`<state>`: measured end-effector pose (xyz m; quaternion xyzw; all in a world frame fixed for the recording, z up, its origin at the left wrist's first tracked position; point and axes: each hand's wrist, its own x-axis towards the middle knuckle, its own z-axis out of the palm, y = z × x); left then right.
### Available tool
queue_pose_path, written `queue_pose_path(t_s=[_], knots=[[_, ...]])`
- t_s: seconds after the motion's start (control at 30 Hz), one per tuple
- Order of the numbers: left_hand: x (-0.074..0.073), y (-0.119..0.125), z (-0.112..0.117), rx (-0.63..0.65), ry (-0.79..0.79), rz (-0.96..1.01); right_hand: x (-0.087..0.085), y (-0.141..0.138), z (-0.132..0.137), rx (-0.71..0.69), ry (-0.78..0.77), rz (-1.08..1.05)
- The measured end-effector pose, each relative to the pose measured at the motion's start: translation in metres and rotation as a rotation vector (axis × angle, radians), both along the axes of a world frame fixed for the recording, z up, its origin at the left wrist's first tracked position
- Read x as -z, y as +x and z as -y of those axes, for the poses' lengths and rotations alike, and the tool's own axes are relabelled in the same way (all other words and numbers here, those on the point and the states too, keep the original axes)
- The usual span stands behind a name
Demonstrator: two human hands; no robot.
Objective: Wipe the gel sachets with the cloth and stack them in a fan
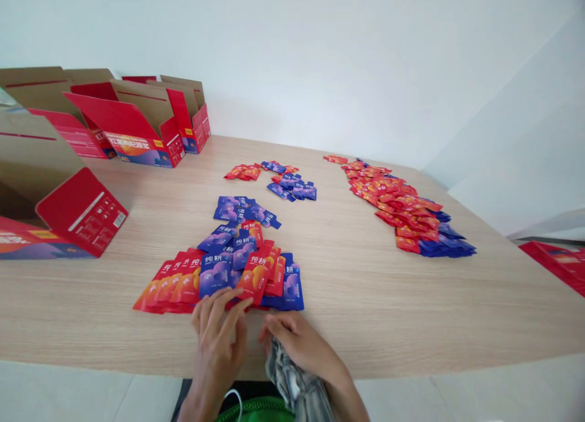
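My left hand (222,324) lies at the near edge of a heap of red and blue sachets, fingers apart, the tips touching a red sachet (255,274). Just to its right, my right hand (299,343) is closed, with its fingers curled inward below the blue sachets (292,288). Crumpled grey patterned fabric (297,385) runs down from under that hand; whether the fingers grip it is hidden. Overlapping red sachets (171,282) fan out at the heap's left. More blue sachets (231,208) lie behind it.
Red cardboard boxes (137,143) stand with raised flaps at the back left. One open box (86,211) is nearer, at the left. A smaller group of sachets (290,181) lies mid-table. At the right is a long pile of sachets (388,196). Behind the table rises a white wall (311,62).
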<state>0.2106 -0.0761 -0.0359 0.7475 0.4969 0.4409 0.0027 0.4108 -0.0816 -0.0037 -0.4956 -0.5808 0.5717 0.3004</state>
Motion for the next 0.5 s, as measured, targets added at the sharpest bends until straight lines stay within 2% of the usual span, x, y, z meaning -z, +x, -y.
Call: queue_pose_path(t_s=[0.13, 0.23, 0.33, 0.4, 0.5], knots=[[0.017, 0.012, 0.028, 0.319, -0.052, 0.061, -0.033, 0.068, 0.012, -0.095, -0.004, 0.014], [0.023, 0.021, 0.035, 0.452, -0.075, 0.013, -0.057, 0.12, -0.017, -0.022, 0.135, 0.234], [0.025, 0.024, 0.032, 0.483, -0.051, -0.017, -0.071, 0.148, -0.082, 0.065, 0.265, 0.776], [0.03, 0.024, 0.03, 0.47, -0.057, -0.028, -0.074, 0.151, -0.136, 0.113, 0.283, 0.92], [0.04, 0.022, 0.029, 0.445, -0.052, -0.077, -0.071, 0.139, -0.217, 0.174, 0.294, 1.104]])
